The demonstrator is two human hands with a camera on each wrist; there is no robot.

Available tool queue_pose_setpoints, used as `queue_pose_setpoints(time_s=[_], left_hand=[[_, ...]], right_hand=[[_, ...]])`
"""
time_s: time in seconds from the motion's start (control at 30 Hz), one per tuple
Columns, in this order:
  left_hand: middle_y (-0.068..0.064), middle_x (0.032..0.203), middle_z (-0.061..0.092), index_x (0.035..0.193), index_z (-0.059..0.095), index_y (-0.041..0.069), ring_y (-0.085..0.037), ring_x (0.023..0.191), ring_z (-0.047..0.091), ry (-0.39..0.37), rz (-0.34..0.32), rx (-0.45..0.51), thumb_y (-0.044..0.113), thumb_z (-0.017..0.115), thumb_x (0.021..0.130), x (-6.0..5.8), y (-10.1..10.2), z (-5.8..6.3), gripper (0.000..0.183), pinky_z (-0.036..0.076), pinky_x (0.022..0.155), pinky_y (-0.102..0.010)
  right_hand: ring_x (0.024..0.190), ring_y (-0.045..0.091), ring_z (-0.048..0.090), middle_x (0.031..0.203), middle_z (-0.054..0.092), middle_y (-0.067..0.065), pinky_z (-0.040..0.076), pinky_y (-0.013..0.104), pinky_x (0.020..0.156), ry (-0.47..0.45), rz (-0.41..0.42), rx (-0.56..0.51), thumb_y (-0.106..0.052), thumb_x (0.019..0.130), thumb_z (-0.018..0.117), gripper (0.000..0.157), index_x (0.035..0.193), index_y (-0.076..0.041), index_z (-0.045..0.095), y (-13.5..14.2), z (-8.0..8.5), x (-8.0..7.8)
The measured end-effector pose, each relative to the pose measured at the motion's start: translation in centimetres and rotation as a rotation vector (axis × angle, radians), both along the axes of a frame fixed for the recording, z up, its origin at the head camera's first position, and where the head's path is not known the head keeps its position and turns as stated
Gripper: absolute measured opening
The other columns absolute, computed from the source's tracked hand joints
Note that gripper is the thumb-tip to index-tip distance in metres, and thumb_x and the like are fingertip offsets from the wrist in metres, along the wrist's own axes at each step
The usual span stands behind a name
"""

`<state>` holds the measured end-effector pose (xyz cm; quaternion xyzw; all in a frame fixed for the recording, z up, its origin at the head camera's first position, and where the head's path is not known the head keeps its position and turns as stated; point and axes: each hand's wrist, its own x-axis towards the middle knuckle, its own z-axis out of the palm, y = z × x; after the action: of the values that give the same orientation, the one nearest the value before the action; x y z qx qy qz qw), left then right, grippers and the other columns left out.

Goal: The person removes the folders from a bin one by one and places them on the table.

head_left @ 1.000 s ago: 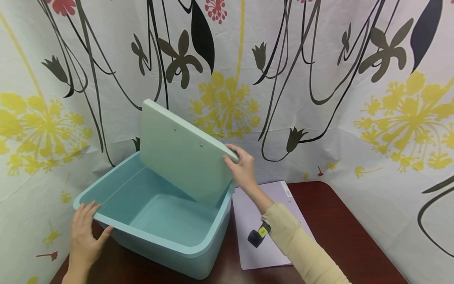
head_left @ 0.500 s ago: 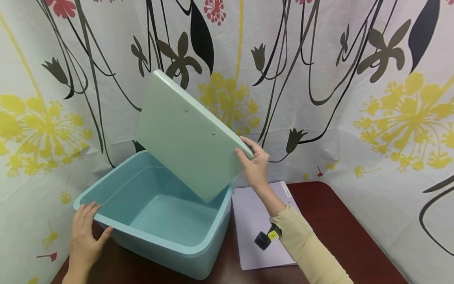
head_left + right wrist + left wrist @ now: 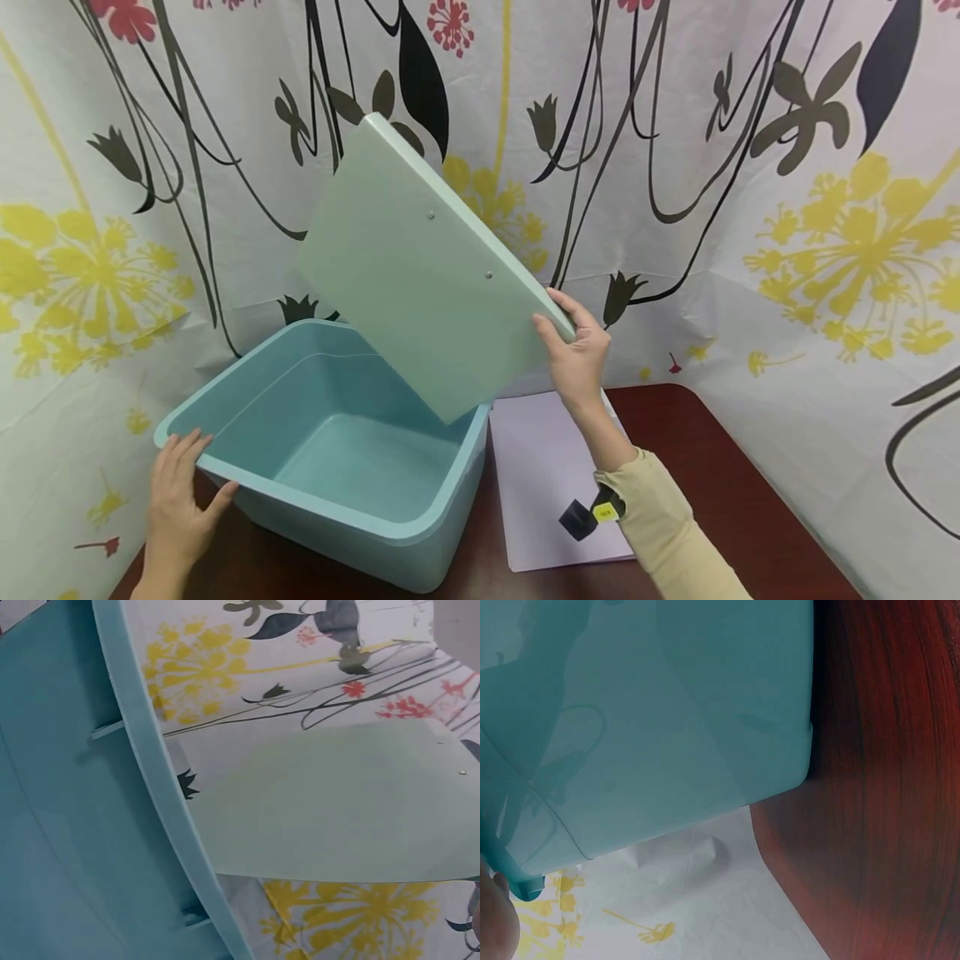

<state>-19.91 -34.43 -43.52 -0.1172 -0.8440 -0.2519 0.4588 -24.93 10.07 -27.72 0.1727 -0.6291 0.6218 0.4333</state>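
Observation:
My right hand (image 3: 581,354) pinches a pale green binder (image 3: 420,275) by its lower right corner, thumb on the near face and fingers behind. Two small rivets show along its thick edge. The binder hangs tilted above the back right of a blue plastic tub (image 3: 330,500), its lowest corner near the rim. In the right wrist view the same binder (image 3: 337,802) lies beyond the tub's rim (image 3: 161,787). At the tub's front left corner my left hand (image 3: 176,500) rests on the rim, fingers over it and thumb outside. The left wrist view shows the tub's outer wall (image 3: 667,735).
A light purple flat folder or binder (image 3: 532,467) lies on the dark wood table (image 3: 690,467) right of the tub. Behind everything hangs a white curtain (image 3: 480,50) with flower prints. A small black camera (image 3: 579,520) is strapped to my right wrist.
My right hand has lifted the green binder up and to the right, mostly out of the tub, and it tilts more steeply. The left hand and the tub have stayed put.

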Motion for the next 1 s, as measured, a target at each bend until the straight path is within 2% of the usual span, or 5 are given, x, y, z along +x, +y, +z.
queue_pose_setpoints(time_s=[0.13, 0.43, 0.57, 0.7, 1.0], left_hand=[[-0.032, 0.122, 0.042, 0.118, 0.047, -0.01, -0.041, 0.129, 0.024, 0.002, 0.004, -0.002, 0.06, 0.055, 0.078, 0.0, 0.0, 0.0, 0.08, 0.01, 0.109, -0.048], [-0.032, 0.122, 0.043, 0.118, 0.048, -0.009, -0.041, 0.129, 0.025, 0.001, 0.009, 0.0, 0.059, 0.056, 0.078, 0.0, 0.1, 0.1, 0.079, 0.01, 0.109, -0.049], [-0.032, 0.122, 0.043, 0.118, 0.048, -0.009, -0.042, 0.129, 0.025, 0.003, 0.01, -0.003, 0.059, 0.056, 0.078, -0.1, 0.1, 0.1, 0.08, 0.01, 0.109, -0.049], [-0.032, 0.121, 0.043, 0.117, 0.048, -0.01, -0.043, 0.128, 0.026, 0.012, 0.003, -0.002, 0.06, 0.055, 0.078, -0.1, 0.0, 0.0, 0.08, 0.01, 0.108, -0.049], [-0.032, 0.122, 0.043, 0.118, 0.048, -0.009, -0.042, 0.128, 0.025, 0.007, 0.003, 0.0, 0.059, 0.056, 0.078, -0.1, 0.0, -0.1, 0.079, 0.01, 0.109, -0.048]], right_hand=[[0.077, 0.003, 0.058, 0.1, 0.062, 0.028, 0.048, 0.013, 0.063, 0.043, -0.017, -0.034, 0.011, 0.076, 0.062, 0.032, 0.108, 0.015, 0.058, 0.9, -0.2, -0.1], [0.079, 0.009, 0.06, 0.095, 0.066, -0.002, 0.049, 0.018, 0.067, 0.112, -0.028, -0.195, 0.008, 0.076, 0.063, 0.032, 0.108, 0.011, 0.06, 3.8, -1.1, -0.9], [0.08, 0.01, 0.062, 0.094, 0.067, 0.001, 0.049, 0.018, 0.07, 0.155, 0.005, -0.311, 0.012, 0.075, 0.06, 0.032, 0.106, 0.017, 0.058, 4.5, -0.4, 0.0], [0.079, 0.013, 0.062, 0.093, 0.067, 0.008, 0.049, 0.02, 0.07, 0.201, 0.049, -0.417, 0.013, 0.073, 0.061, 0.031, 0.104, 0.015, 0.06, 5.3, -0.4, 0.0], [0.082, 0.019, 0.062, 0.092, 0.067, 0.015, 0.05, 0.022, 0.072, 0.283, 0.069, -0.514, 0.017, 0.071, 0.061, 0.032, 0.102, 0.013, 0.062, 8.0, -1.0, -0.4]])
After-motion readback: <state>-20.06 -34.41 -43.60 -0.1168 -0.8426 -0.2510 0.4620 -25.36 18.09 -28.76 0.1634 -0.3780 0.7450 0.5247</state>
